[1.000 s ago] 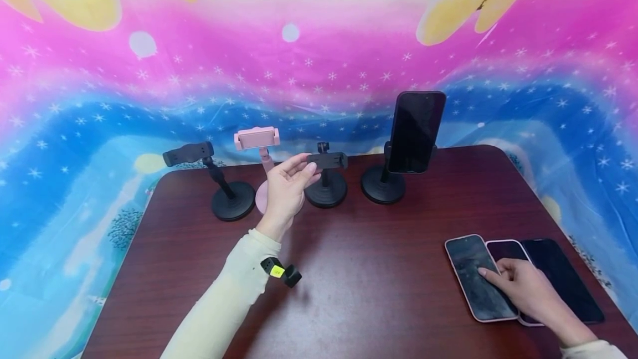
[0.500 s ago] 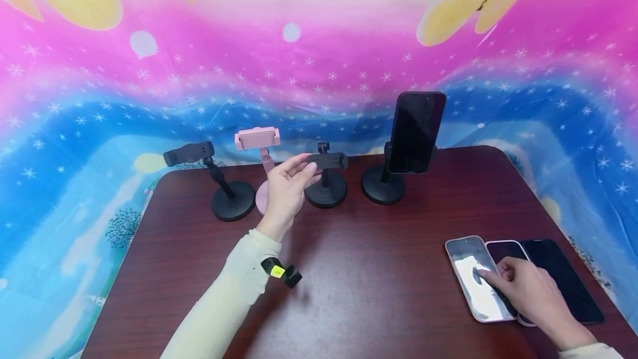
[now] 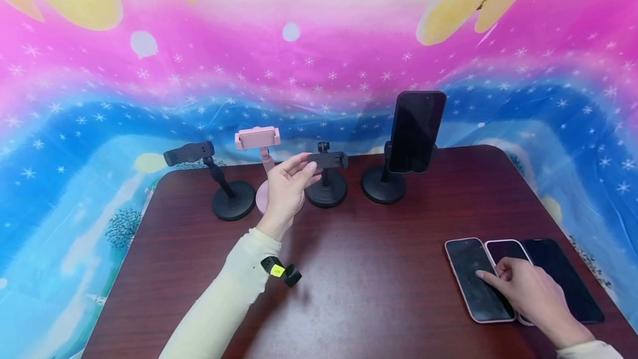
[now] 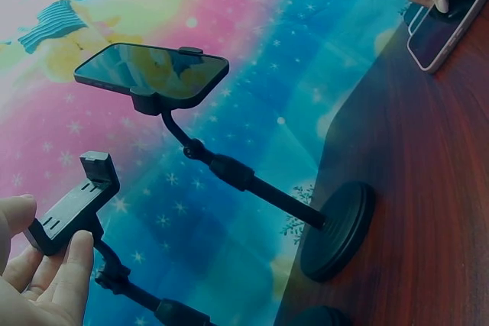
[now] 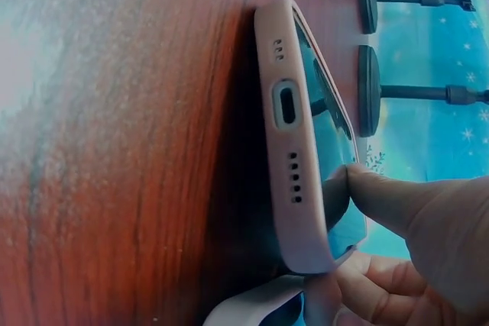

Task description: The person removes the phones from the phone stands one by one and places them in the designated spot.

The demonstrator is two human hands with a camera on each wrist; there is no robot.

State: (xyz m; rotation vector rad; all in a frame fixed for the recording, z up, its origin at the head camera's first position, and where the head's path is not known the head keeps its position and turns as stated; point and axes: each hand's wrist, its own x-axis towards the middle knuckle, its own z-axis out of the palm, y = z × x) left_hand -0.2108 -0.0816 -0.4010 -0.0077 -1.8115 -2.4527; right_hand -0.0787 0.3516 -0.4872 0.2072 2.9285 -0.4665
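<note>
My left hand [image 3: 286,187] pinches the left end of the clamp on a black phone stand [image 3: 329,160], thumb in front and fingers behind. In the left wrist view the clamp [image 4: 76,208] holds no phone. My right hand [image 3: 535,295] grips a pink-cased phone [image 3: 468,265] at the table's right, thumb on the dark screen and fingers at its right edge. The right wrist view shows the case's bottom end [image 5: 294,227] with its port, the phone tilted over the table. Beside it lie a pale-rimmed phone [image 3: 505,249], partly covered by my hand, and a larger dark phone [image 3: 575,284].
Along the back of the brown table [image 3: 369,270] stand a black stand [image 3: 232,201] at left, a pink stand [image 3: 257,138] partly behind my left hand, and a black stand [image 3: 384,184] holding an upright phone [image 3: 417,132]. A patterned cloth [image 3: 319,71] hangs behind.
A bright glare crossed the pink-cased phone's screen half a second ago and is gone now. The phone's tilt has shifted slightly under my right hand. My left hand stays in place.
</note>
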